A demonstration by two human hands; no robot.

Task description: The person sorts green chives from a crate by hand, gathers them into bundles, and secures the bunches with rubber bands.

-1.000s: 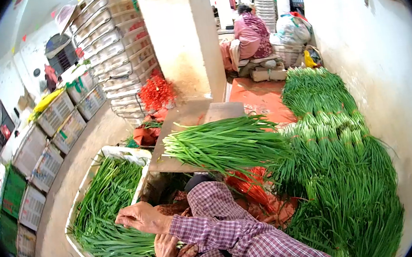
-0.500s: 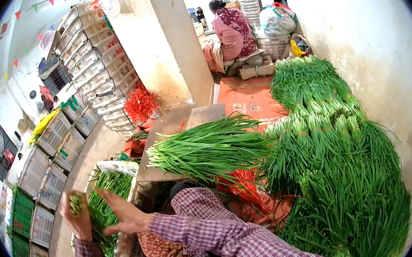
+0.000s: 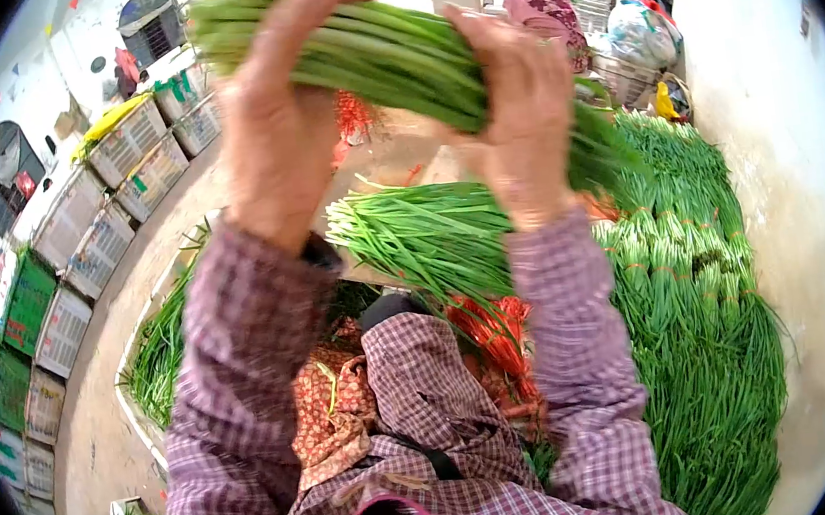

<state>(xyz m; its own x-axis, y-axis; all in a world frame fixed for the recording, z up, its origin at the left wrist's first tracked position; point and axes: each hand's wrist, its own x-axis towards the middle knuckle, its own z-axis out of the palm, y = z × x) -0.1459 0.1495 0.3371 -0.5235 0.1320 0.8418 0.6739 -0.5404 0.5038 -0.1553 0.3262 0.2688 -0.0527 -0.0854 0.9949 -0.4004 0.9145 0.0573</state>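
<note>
High in front of me, a thick bunch of green chives [image 3: 392, 59] is held up between both hands. My left hand [image 3: 269, 132] is closed around its pale stem end, the fingertips partly cut off by the top of the view. My right hand [image 3: 523, 110] grips the bunch farther along, where the leaves hang down to the right. Below the hands, a loose pile of chives [image 3: 419, 227] lies on a brown board [image 3: 406, 148]. Red-orange ties [image 3: 502, 344] lie in a heap beside my knee.
To the right, tied chive bundles [image 3: 706, 367] are stacked along the white wall [image 3: 785, 168]. A white crate [image 3: 126, 378] of chives stands at my left. Rows of plastic crates [image 3: 91, 256] line the far left. Another person [image 3: 548, 12] sits at the back.
Both hands have risen from the crate at lower left to the top centre, bringing the bunch along. My right hand, open before, now grips it. The view has shifted left.
</note>
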